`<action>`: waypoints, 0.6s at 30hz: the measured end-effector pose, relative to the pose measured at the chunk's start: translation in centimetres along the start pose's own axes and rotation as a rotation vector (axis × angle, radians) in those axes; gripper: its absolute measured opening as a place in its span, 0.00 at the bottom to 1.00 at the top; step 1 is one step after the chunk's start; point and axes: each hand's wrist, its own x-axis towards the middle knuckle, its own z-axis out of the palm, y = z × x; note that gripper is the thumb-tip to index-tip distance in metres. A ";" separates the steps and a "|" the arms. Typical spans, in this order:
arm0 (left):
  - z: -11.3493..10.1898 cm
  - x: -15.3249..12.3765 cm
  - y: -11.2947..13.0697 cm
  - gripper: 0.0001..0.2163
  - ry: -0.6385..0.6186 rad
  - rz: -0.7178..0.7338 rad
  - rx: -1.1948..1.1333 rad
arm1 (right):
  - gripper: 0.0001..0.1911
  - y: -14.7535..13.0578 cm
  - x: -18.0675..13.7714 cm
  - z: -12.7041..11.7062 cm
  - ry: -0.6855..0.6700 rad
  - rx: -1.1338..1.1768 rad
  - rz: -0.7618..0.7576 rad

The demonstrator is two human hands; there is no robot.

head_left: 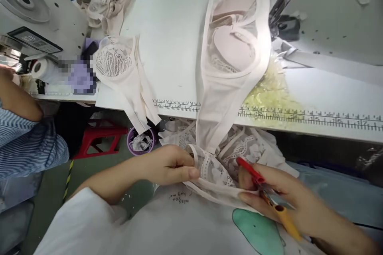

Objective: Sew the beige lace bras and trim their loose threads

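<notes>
Lace garment [214, 170] is partly hidden behind the right fingers [245, 179].

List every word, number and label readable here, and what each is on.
"miss YOU": upside down on the person's pale top.
"hug me": upside down, beside it.
"15", "16", "17": on the ruler strip along the edge of the table; its other figures are harder to read.
Label on the machine at picture left: too blurred to read.
</notes>
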 end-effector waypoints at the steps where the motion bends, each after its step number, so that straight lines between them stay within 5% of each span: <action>1: -0.5 0.2 0.3 0.20 -0.037 -0.030 0.057 | 0.07 -0.5 0.2 -0.2 -0.028 -0.005 -0.032; 5: -1.0 0.7 1.3 0.17 -0.216 -0.091 0.270 | 0.08 -1.0 0.4 -0.2 -0.041 -0.010 -0.036; 9: -0.2 0.3 1.0 0.15 -0.378 0.038 0.327 | 0.12 -0.5 0.3 0.0 -0.098 0.072 -0.039; 14: 1.5 -1.3 -0.3 0.16 -0.394 0.112 0.046 | 0.12 0.5 -0.6 0.6 -0.170 0.212 -0.087; 18: 2.8 -2.0 -1.3 0.16 -0.312 0.150 -0.214 | 0.11 1.5 -2.0 1.9 -0.043 0.355 -0.073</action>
